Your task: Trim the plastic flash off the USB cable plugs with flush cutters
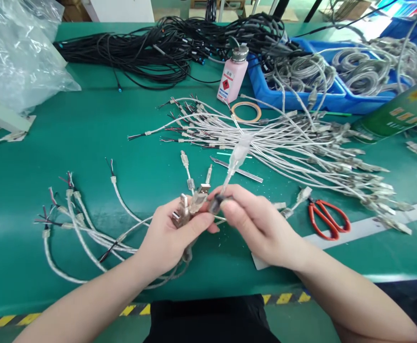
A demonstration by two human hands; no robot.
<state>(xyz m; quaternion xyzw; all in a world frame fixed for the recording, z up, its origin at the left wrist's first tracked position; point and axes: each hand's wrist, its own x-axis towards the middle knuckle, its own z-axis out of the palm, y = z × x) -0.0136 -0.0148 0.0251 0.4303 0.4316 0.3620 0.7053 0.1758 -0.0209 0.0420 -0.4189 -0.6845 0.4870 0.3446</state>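
Note:
My left hand (pixel 177 233) is closed round a small bunch of USB cables (pixel 86 233). Their metal USB plugs (pixel 181 214) stick up between thumb and fingers, while the stripped wire ends fan out to the left on the green table. In my right hand (pixel 256 221), thumb and fingers pinch one cable at its dark ferrite bead; its clear-moulded connector (pixel 240 151) points up and away. Both hands nearly touch in front of me. Just beyond them lie tweezers (pixel 242 171). Orange-handled scissors (pixel 328 219) rest to the right of my right hand.
A large bundle of white cables (pixel 265 143) spreads across the table. Behind it stand a pink pump bottle (pixel 233 74), a tape roll (pixel 246 112), blue bins (pixel 283 100) of coiled cables and a green can (pixel 397 112). Black cables (pixel 140 52) lie at the back, plastic bags (pixel 18 52) at left.

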